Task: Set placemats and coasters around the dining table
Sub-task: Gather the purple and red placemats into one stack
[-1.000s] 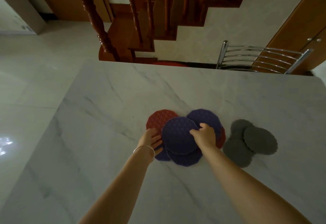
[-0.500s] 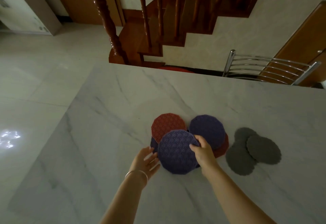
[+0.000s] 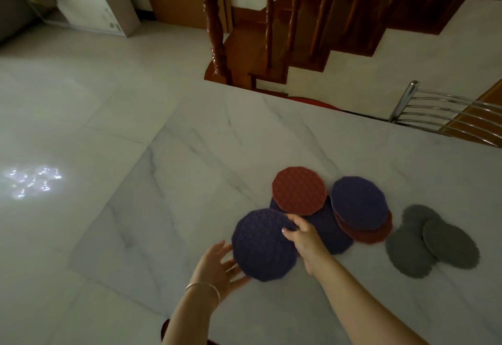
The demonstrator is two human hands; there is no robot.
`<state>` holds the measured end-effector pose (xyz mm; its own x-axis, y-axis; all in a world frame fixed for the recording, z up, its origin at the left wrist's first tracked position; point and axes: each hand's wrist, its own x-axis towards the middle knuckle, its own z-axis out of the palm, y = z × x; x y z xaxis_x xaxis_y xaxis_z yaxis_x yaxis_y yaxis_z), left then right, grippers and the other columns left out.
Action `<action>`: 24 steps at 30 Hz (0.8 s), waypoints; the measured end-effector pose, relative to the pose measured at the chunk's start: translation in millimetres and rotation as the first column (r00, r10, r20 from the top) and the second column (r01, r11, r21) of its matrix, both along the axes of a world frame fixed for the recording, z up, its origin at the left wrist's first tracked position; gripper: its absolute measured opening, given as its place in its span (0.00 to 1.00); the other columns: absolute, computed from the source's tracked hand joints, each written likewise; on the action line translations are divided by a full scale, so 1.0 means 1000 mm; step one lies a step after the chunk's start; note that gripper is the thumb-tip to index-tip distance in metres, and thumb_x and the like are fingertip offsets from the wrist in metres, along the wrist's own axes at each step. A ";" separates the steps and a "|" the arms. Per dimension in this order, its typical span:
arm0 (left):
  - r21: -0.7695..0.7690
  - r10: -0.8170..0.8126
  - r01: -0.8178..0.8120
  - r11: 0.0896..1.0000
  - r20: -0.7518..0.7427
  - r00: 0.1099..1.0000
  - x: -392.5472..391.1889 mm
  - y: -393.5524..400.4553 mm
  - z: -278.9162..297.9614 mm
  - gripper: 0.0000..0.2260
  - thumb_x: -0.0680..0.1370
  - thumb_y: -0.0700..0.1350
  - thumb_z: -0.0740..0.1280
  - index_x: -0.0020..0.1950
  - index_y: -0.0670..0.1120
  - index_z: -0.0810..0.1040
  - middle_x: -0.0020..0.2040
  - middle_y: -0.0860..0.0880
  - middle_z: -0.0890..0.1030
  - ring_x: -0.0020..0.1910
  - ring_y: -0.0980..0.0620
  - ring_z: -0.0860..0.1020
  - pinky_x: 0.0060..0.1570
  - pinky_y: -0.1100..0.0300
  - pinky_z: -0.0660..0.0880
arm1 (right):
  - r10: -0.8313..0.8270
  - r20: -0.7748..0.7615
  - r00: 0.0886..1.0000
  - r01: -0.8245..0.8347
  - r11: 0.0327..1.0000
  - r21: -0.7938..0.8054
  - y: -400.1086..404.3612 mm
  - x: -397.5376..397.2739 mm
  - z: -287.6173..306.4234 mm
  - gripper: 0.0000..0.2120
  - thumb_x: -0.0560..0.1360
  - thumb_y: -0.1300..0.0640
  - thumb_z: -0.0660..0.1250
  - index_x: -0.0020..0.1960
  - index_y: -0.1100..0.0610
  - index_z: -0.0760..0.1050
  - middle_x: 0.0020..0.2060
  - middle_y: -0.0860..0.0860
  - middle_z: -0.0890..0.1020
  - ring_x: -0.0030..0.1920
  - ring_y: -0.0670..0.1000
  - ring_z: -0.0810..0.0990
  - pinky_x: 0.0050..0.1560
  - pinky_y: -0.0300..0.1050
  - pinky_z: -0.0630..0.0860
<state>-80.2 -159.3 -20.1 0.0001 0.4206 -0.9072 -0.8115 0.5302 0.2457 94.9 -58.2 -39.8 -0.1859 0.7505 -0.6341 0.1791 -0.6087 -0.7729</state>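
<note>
Marble dining table (image 3: 190,181), wooden staircase (image 3: 271,32) beyond its far edge, metal chair (image 3: 434,113) at its far right. Near edge: right hand (image 3: 305,238) pinching purple placemat (image 3: 262,244) by its rim, left hand (image 3: 217,271) spread wide beneath it. Just right on table: overlapping pile of placemats (image 3: 326,206), then grey coasters (image 3: 432,241).

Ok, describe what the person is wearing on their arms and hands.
Both forearms are bare, with no sleeves in view. The left hand has a thin silver-coloured bangle around the wrist. The right hand shows no jewellery, watch or glove.
</note>
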 end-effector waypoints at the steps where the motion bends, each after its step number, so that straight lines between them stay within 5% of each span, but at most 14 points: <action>1: 0.007 -0.003 0.003 1.000 -0.011 1.000 -0.005 -0.003 0.000 0.12 0.78 0.50 0.62 0.54 0.44 0.78 0.54 0.38 0.79 0.51 0.38 0.78 0.50 0.40 0.76 | 0.009 0.004 1.000 -0.009 1.000 -0.002 0.000 -0.005 -0.001 0.14 0.76 0.68 0.62 0.51 0.50 0.77 0.51 0.51 0.81 0.50 0.50 0.79 0.46 0.44 0.76; 7: 0.043 -0.001 0.005 0.999 -0.084 0.996 -0.029 -0.019 -0.001 0.10 0.74 0.42 0.68 0.54 0.45 0.81 0.53 0.38 0.81 0.52 0.39 0.80 0.44 0.41 0.80 | 0.077 0.022 0.997 -0.077 0.997 -0.019 -0.001 -0.034 -0.006 0.12 0.77 0.68 0.61 0.57 0.57 0.75 0.56 0.56 0.79 0.55 0.56 0.78 0.57 0.54 0.76; 13: 0.116 -0.042 0.075 0.990 -0.266 0.963 -0.044 -0.026 -0.008 0.18 0.73 0.28 0.62 0.56 0.45 0.79 0.45 0.39 0.82 0.45 0.40 0.82 0.47 0.39 0.79 | 0.231 0.172 0.958 -0.250 0.963 0.100 0.002 -0.056 -0.006 0.14 0.76 0.66 0.63 0.61 0.59 0.75 0.57 0.56 0.79 0.57 0.55 0.77 0.60 0.53 0.74; 16: 0.109 -0.051 0.096 0.989 -0.356 0.933 -0.047 -0.023 -0.011 0.17 0.74 0.28 0.61 0.56 0.45 0.78 0.46 0.39 0.82 0.45 0.40 0.82 0.44 0.41 0.81 | 0.314 0.499 0.808 -0.492 0.825 0.278 0.010 -0.057 -0.004 0.16 0.74 0.63 0.66 0.62 0.58 0.75 0.55 0.56 0.79 0.56 0.54 0.77 0.56 0.45 0.72; 19: 0.102 -0.041 0.087 0.991 -0.388 0.921 -0.048 -0.021 -0.012 0.17 0.74 0.27 0.60 0.55 0.45 0.78 0.46 0.40 0.81 0.42 0.41 0.83 0.43 0.42 0.81 | 0.089 0.733 0.675 -0.576 0.684 0.447 0.029 -0.046 0.002 0.19 0.71 0.63 0.68 0.61 0.58 0.76 0.55 0.57 0.77 0.57 0.60 0.72 0.56 0.52 0.71; 21: 0.106 -0.021 0.068 0.992 -0.389 0.921 -0.048 -0.021 -0.012 0.18 0.74 0.26 0.60 0.54 0.45 0.78 0.44 0.41 0.81 0.40 0.42 0.83 0.41 0.43 0.82 | -0.017 0.839 0.544 -0.623 0.661 0.417 0.046 -0.034 0.005 0.22 0.70 0.60 0.69 0.64 0.55 0.73 0.59 0.56 0.75 0.59 0.60 0.69 0.57 0.55 0.69; 24: 0.111 0.000 0.046 0.993 -0.384 0.923 -0.048 -0.020 -0.011 0.18 0.74 0.26 0.59 0.54 0.45 0.78 0.44 0.41 0.80 0.42 0.41 0.82 0.37 0.46 0.82 | 0.075 0.941 0.330 -0.715 0.670 0.197 0.067 -0.012 0.002 0.32 0.70 0.48 0.71 0.70 0.51 0.64 0.69 0.58 0.65 0.65 0.62 0.63 0.63 0.57 0.64</action>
<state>-127.9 -179.3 -31.3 -0.3259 0.5267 -0.7851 -0.6313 0.4969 0.5954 83.1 9.3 -37.7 -0.2077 0.9573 -0.2012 0.9706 0.1761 -0.1641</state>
